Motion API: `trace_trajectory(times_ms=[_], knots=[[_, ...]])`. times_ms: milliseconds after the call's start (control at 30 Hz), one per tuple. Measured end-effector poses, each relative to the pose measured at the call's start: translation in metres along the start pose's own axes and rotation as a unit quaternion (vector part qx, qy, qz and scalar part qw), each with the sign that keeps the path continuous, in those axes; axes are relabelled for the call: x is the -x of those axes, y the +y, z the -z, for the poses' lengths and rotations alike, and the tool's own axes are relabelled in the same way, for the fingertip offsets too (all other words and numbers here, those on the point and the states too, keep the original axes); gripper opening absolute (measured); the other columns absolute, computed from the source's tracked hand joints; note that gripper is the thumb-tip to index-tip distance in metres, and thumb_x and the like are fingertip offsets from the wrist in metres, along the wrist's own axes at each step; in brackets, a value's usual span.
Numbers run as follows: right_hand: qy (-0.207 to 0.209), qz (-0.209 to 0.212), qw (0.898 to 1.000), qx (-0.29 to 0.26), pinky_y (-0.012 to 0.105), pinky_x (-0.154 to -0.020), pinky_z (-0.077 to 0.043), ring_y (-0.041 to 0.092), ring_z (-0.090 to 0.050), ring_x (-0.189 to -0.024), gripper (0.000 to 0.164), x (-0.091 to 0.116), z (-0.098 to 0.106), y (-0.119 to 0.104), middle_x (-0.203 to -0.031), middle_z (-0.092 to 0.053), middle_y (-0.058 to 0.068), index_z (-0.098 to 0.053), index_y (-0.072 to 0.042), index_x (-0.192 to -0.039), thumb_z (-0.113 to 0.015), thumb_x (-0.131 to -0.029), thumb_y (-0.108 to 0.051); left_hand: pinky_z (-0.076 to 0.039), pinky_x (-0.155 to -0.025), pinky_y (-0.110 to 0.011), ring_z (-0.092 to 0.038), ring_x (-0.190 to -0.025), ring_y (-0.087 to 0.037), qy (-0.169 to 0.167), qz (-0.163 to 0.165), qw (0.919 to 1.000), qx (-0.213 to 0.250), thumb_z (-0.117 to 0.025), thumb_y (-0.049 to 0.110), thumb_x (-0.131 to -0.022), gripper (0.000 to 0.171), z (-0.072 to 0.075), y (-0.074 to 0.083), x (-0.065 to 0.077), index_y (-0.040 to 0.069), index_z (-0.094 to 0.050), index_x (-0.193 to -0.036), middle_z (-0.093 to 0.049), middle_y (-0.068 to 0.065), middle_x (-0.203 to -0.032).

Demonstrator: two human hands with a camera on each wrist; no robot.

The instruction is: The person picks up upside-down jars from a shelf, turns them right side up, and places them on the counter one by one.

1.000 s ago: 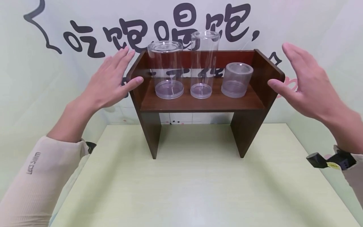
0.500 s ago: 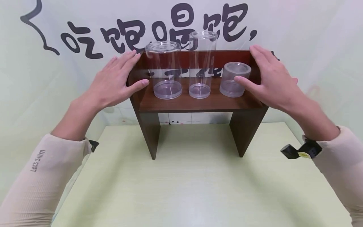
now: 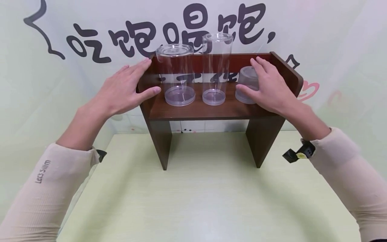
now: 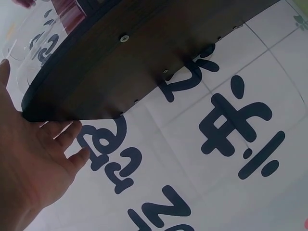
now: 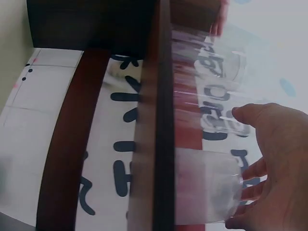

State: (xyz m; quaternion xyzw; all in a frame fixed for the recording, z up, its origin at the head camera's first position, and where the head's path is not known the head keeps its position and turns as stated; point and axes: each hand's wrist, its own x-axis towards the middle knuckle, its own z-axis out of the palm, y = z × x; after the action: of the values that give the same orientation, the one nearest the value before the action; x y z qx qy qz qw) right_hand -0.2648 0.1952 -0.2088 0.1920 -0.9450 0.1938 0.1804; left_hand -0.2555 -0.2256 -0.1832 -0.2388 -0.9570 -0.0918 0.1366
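Note:
A dark brown wooden shelf [image 3: 193, 113] carries three clear plastic jars in a row. At left is a wide jar [image 3: 176, 75], in the middle a tall slim jar [image 3: 215, 72], at right a short frosted-looking jar [image 3: 243, 76]. My right hand [image 3: 270, 87] overlaps the short jar, its fingers extended over the jar's right side and its thumb in front. In the right wrist view, the fingertips lie right by the jar's top end, with the thumb apart. My left hand [image 3: 122, 90] is at the shelf's left side panel [image 4: 110, 62], fingers outstretched, thumb over the panel's front edge.
The shelf stands on a pale green table [image 3: 205, 198] near its back edge. Behind is a white wall covering [image 3: 90, 16] with large black characters. The shelf's right side panel [image 3: 287, 75] rises just right of the short jar.
My right hand has moved left, from outside the shelf's right panel to the short jar. My left hand has shifted slightly right and down. The jars have stayed put.

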Motion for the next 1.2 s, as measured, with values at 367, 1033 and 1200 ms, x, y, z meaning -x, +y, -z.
trace_trajectory(times_ms=[367, 1033, 1200], knots=[[0.005, -0.013, 1.000, 0.014, 0.061, -0.129, -0.019, 0.043, -0.017, -0.161, 0.084, -0.010, -0.014, 0.007, -0.174, -0.019, 0.024, -0.029, 0.000, -0.166, -0.066, -0.102, -0.040, -0.017, -0.131, -0.058, -0.023, -0.161, -0.038, -0.004, 0.009, 0.9999, 0.012, -0.045, 0.068, -0.103, 0.092, -0.002, 0.001, 0.000, 0.014, -0.016, -0.171, -0.023, -0.010, -0.175], [0.003, -0.013, 0.999, 0.036, 0.066, -0.125, -0.028, 0.048, -0.030, -0.154, 0.065, -0.016, -0.015, 0.008, -0.164, -0.038, 0.030, -0.044, 0.001, -0.159, -0.061, -0.104, -0.030, -0.009, -0.134, -0.049, -0.022, -0.162, -0.035, -0.002, 0.008, 0.9998, 0.016, -0.045, 0.069, -0.103, 0.093, -0.002, 0.002, 0.001, 0.012, -0.016, -0.171, -0.023, -0.012, -0.175], [0.010, -0.018, 0.999, 0.032, 0.067, -0.124, -0.029, 0.047, -0.030, -0.153, 0.064, -0.013, -0.015, 0.007, -0.163, -0.039, 0.029, -0.045, 0.000, -0.158, -0.061, -0.104, -0.031, -0.008, -0.134, -0.049, -0.022, -0.162, -0.034, -0.001, 0.005, 0.9999, 0.016, -0.045, 0.069, -0.103, 0.093, -0.002, 0.002, 0.000, 0.011, -0.016, -0.171, -0.023, -0.012, -0.175]])
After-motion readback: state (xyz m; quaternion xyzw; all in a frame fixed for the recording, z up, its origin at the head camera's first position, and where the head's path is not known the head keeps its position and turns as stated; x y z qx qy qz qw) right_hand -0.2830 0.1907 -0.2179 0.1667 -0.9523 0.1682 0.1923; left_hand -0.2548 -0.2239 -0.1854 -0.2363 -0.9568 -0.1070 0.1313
